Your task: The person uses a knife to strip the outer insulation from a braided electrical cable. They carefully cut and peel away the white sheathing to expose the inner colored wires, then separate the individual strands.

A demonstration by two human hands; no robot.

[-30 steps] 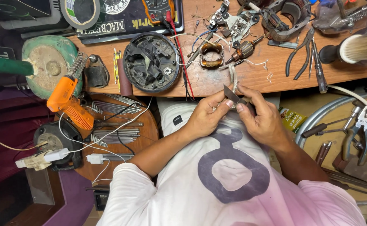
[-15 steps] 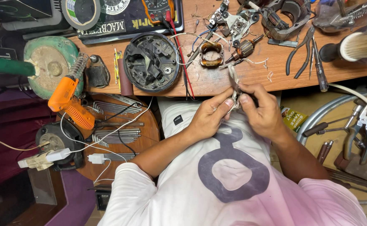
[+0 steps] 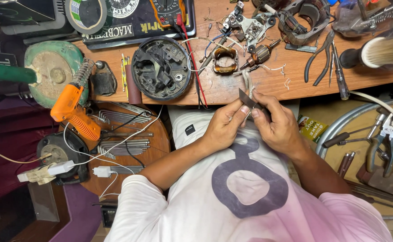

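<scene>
Package: a small green and yellow packet (image 3: 312, 128) lay below the desk (image 3: 268, 87) edge, right of the hands.
Blade: a thin dark blade (image 3: 246, 99) ran diagonally, tip toward upper left, just below the desk edge.
Left hand (image 3: 223, 127): fingers closed, pinching pale wires (image 3: 248, 83) under the blade.
Right hand (image 3: 277, 125): fingers closed on the blade's lower end.

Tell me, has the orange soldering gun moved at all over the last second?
No. The orange soldering gun keeps its place beside the green round grinder, at the wooden bench's left end. Only the view shifts slightly.
</scene>
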